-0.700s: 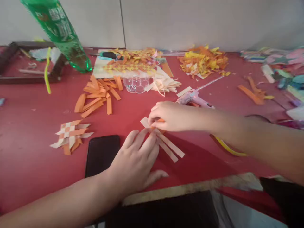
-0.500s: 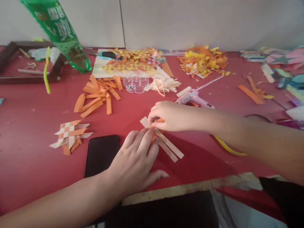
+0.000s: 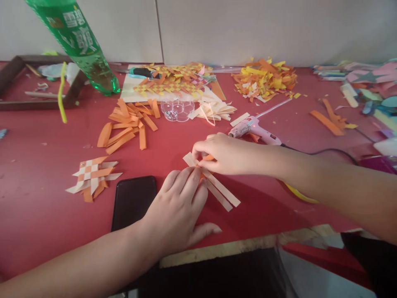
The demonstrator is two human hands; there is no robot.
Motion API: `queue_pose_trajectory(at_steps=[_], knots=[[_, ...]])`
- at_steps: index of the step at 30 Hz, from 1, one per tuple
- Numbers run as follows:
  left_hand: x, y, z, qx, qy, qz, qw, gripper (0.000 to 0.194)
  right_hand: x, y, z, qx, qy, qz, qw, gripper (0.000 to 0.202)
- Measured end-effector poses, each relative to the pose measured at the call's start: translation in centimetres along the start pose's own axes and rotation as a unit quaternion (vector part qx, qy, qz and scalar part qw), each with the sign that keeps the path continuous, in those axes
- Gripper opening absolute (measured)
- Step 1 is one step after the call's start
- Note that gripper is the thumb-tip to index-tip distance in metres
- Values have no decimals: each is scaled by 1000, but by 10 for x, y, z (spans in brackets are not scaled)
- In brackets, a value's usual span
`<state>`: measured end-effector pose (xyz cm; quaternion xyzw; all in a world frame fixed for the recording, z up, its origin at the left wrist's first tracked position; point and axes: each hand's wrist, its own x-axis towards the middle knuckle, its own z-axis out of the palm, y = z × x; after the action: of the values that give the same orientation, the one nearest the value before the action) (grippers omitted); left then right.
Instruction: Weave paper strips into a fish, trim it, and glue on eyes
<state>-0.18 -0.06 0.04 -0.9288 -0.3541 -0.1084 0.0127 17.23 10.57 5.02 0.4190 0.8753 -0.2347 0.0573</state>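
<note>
On the red worktop [image 3: 77, 231], near the green plastic bottle [image 3: 80, 45] and pink glue gun [image 3: 256, 130], the left hand [image 3: 180, 207] presses slightly spread fingers onto cream paper strips [image 3: 221, 190], while the right hand's [image 3: 214, 153] nearly closed fingers pinch a small orange paper strip [image 3: 209, 158] there.

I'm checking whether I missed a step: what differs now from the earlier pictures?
The right forearm has shifted slightly towards the near table edge, uncovering more of the glue gun's cord and hiding more of the yellow strip. Nothing was visibly taken hold of or let go. Both hands stay at the cream strips; the glue gun and phone stayed put.
</note>
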Motion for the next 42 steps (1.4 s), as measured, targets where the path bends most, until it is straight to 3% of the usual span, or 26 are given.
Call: queue_pose_trajectory(at_steps=[6,12,23,29,36,42], knots=[[0,0,-1,-10,-1,0,1000,79,-14,15,4,19,86,-2,996,15],[1,0,-1,-19,-4,-1,1000,77,-18,20,26,-55,191,-54,978,7],[2,1,-1,-31,-29,-19,999,75,-26,15,47,-122,289,-39,949,15],[3,0,-4,-55,-53,-24,997,77,-32,11,47,-141,247,-69,956,25],[4,-1,-4,-69,-53,-27,996,75,-38,11,47,-130,258,-110,951,22],[4,-2,-5,-79,-43,-27,996,73,-45,16,44,-72,225,-115,965,29]])
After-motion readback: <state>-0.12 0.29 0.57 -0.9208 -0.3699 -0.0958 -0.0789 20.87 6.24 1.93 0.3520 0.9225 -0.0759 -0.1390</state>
